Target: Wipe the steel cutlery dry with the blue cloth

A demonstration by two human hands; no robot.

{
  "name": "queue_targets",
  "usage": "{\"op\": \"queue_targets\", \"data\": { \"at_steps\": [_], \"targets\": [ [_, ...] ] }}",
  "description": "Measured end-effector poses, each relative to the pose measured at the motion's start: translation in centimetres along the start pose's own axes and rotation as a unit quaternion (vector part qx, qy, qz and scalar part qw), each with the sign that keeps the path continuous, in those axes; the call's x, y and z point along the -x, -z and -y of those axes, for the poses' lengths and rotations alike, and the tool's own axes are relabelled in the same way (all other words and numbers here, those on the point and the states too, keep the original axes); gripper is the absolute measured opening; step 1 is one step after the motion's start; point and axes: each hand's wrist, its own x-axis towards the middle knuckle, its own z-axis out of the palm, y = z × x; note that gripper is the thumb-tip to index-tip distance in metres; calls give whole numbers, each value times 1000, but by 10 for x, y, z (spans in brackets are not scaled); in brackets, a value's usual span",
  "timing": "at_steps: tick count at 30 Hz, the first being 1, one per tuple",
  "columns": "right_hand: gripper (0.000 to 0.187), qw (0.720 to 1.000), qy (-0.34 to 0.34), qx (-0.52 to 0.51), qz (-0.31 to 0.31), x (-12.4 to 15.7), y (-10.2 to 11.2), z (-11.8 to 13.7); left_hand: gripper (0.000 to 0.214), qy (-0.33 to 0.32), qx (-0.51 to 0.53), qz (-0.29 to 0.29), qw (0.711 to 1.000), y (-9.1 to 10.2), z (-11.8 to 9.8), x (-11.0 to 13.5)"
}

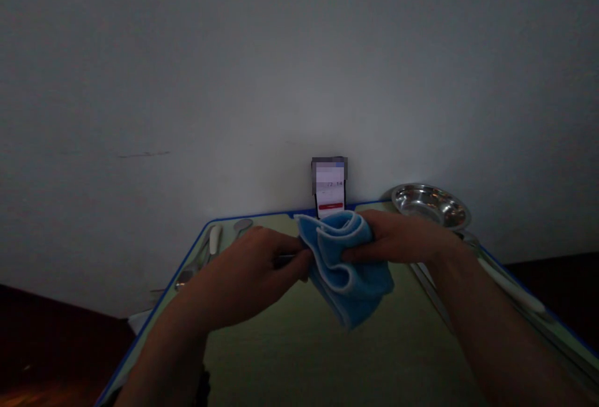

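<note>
A folded blue cloth (pixel 350 269) with pale edging is bunched in my right hand (pixel 390 236), whose fingers are closed on it from the right. My left hand (pixel 266 263) is at the cloth's left side, thumb and fingers pinched together. A thin piece of metal (pixel 285 259), like the handle of a utensil, shows between those fingers and runs toward the cloth. Its far end is hidden, so its exact kind does not show. Just behind my left hand is the round grey head of a spoon (pixel 243 226); its lower part is covered by the hand.
A phone (pixel 331 195) leans on the wall at the back of the green, blue-edged table (pixel 327 363). A shiny metal bowl (pixel 430 204) stands at the back right. Utensils with white handles (pixel 215 240) (pixel 512 285) lie along both sides, partly behind my arms.
</note>
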Motion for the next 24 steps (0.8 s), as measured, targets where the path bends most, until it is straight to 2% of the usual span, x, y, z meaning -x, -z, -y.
{"op": "queue_targets", "data": {
  "at_steps": [2, 8, 12, 14, 17, 20, 24],
  "targets": [
    [43, 1000, 11, 6, 4, -1, -1, 2, 34, -3, -3, -4, 1000, -1, 1, -1],
    [30, 995, 5, 24, -92, -10, -5, 3, 36, 28, -45, -46, 998, -3, -1, -4],
    [27, 980, 1, 15, -199, -18, -10, 3, 34, 37, -45, -79, 995, -3, -4, -5],
    [29, 965, 13, -16, -263, -21, -13, 3, 33, 34, -41, -108, 993, -4, -5, -6],
    [33, 943, 19, -63, -327, -26, -19, 1, 33, 37, -41, -145, 988, -4, -5, -8],
    [35, 938, 14, -93, -334, -29, -23, -3, 34, 38, -41, -140, 989, -5, -4, -8],
    [35, 954, 18, -106, -280, -25, -18, -9, 36, 27, -52, -104, 993, -3, -2, -8]
  ]
}}
